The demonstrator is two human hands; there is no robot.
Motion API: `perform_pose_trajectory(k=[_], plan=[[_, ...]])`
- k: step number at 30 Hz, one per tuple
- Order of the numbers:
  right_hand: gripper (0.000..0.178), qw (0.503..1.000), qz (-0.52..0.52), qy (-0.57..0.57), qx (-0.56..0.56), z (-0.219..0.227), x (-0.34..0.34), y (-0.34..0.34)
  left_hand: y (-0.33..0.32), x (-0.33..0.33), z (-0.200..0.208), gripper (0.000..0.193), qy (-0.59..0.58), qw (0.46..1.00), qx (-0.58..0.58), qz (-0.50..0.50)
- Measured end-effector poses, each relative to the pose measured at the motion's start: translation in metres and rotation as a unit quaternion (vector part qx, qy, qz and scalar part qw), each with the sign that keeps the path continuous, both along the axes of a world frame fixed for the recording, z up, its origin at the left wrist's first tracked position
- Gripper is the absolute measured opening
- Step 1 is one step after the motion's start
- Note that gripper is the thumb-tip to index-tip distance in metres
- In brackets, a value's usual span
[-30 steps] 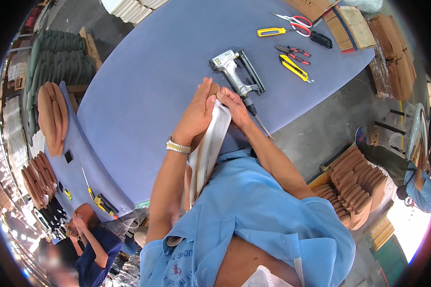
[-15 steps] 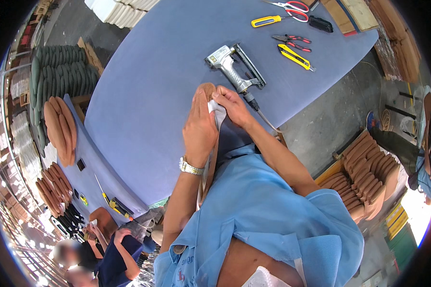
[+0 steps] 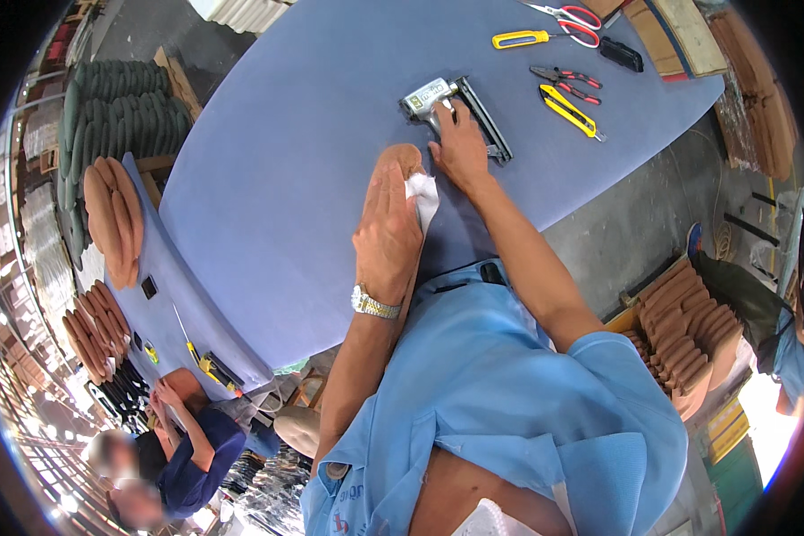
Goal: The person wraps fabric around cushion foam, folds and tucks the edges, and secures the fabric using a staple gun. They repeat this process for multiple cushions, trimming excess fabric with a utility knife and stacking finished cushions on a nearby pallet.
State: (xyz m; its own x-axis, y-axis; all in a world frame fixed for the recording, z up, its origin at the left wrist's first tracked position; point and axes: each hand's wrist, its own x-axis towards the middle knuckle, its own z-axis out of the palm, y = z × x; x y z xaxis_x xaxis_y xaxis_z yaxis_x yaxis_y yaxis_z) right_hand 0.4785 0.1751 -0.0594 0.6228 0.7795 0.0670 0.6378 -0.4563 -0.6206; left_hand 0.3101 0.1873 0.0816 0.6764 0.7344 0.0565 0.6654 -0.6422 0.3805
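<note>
My left hand (image 3: 387, 234), with a metal watch at the wrist, is closed along a long, narrow brown upholstered piece (image 3: 406, 158). The piece has a rounded far end, and its near part runs back under my forearm toward my body. A white strip of cloth (image 3: 425, 193) sticks out along its right side, beside my left fingers. My right hand (image 3: 462, 154) is wrapped around the handle of a silver pneumatic staple gun (image 3: 430, 95), fingers over the grip and thumb on the near side. The gun rests on the blue-grey covered table (image 3: 277, 179), its handle mostly hidden.
Beyond the gun lie a yellow utility knife (image 3: 570, 111), pliers (image 3: 565, 75), a yellow screwdriver (image 3: 522, 39) and red-handled scissors (image 3: 573, 21). Brown padded pieces are stacked at right (image 3: 688, 330) and left (image 3: 113, 221). Co-workers (image 3: 196, 447) sit at lower left.
My right hand has left the brown piece and white cloth and moved away onto the staple gun's handle. My left hand stays on the brown piece. The white cloth now stands out more loosely.
</note>
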Motion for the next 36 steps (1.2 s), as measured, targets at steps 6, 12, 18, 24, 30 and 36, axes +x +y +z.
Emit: perform_pose_trajectory(k=[6,12,18,24,30,36], plan=[[0.077,0.997,0.001,0.071,0.016,0.019,0.033,0.008,0.000,-0.005,-0.004,0.047,-0.032,0.999,0.019,-0.006],[0.064,0.906,-0.039,0.421,0.007,0.180,0.049,-0.048,-0.005,-0.006,-0.007,0.046,-0.043,0.999,0.031,0.013],[0.064,0.925,0.197,0.293,0.138,0.186,0.019,-0.073,-0.004,-0.001,-0.004,0.043,-0.072,0.997,0.001,0.023],[0.063,0.910,0.219,0.315,0.158,0.152,0.006,-0.080,-0.001,-0.003,0.000,0.042,-0.073,0.996,-0.038,0.025],[0.066,0.915,0.167,0.342,0.131,0.136,0.002,-0.091,0.001,-0.004,0.003,0.041,-0.085,0.993,-0.076,0.032],[0.068,0.922,0.176,0.314,0.139,0.139,0.001,-0.088,0.007,-0.008,0.006,0.042,-0.062,0.992,-0.102,0.028]])
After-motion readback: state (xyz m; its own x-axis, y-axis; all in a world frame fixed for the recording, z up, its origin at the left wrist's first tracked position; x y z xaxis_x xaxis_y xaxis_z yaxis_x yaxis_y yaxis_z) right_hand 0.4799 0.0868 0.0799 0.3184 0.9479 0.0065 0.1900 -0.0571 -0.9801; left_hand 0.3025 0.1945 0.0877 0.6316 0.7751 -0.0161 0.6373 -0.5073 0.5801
